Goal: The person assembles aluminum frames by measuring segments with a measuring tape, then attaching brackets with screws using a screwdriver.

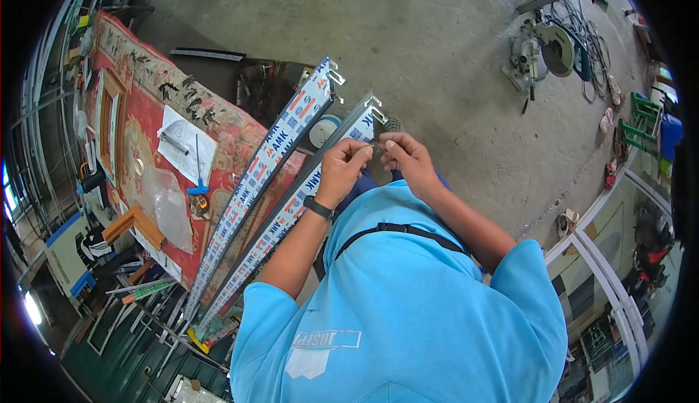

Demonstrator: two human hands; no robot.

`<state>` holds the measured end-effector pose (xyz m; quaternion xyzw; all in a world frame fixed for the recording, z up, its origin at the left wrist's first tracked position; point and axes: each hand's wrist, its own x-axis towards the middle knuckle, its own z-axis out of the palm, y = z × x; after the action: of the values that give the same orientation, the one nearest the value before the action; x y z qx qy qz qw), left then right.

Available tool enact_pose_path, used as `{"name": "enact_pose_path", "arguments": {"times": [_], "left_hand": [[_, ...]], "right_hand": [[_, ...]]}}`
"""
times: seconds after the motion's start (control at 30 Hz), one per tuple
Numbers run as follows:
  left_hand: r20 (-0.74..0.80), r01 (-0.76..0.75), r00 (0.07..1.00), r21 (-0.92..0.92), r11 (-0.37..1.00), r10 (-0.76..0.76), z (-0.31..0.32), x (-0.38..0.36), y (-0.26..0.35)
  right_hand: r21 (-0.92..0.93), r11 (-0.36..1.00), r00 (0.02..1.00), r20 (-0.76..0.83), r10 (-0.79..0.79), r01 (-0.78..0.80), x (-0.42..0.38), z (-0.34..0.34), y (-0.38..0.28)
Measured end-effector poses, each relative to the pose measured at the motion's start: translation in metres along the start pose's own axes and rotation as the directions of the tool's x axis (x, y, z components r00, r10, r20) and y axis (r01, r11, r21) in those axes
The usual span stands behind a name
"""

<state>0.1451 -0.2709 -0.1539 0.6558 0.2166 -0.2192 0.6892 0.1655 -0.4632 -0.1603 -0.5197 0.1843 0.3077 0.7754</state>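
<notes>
Close to my belly, my left hand (345, 168) is closed in a pinch, with a watch on its wrist. Opposite it, my right hand (410, 161) also has thumb and fingers pressed together. Something small and dark seems to lie between the fingertips, too small to name. Just beyond my left hand is the open end of a long metal profile (293, 203) wrapped in white and blue "AMK" film. A second film-wrapped profile (271, 147) lies farther left, roughly side by side with it. Both profiles rest on a table with a red patterned cloth (138, 137).
On the cloth are a paper sheet (202, 132), a blue-handled screwdriver (198, 185), a tape measure (199, 204) and a wooden frame piece (111, 126). A white bucket (325, 131) stands behind the profiles. A mitre saw (540, 50) sits on the concrete floor, far right.
</notes>
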Motion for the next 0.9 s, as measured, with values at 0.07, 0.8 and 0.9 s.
{"name": "enact_pose_path", "arguments": {"times": [0.07,0.8,0.9], "left_hand": [[-0.035,-0.041,0.998,0.053,0.998,0.043,0.003,0.003,-0.001],[0.130,-0.303,0.893,0.881,0.362,0.431,-0.028,0.014,-0.008],[0.130,-0.308,0.889,0.879,0.363,0.439,-0.029,0.014,-0.008]], "right_hand": [[-0.011,0.996,0.996,0.017,0.090,-0.090,-0.001,-0.003,0.000],[-0.222,0.971,0.988,-0.110,-0.112,0.086,0.039,-0.014,0.016],[-0.249,0.962,0.978,-0.146,-0.150,0.110,0.041,-0.015,0.021]]}}
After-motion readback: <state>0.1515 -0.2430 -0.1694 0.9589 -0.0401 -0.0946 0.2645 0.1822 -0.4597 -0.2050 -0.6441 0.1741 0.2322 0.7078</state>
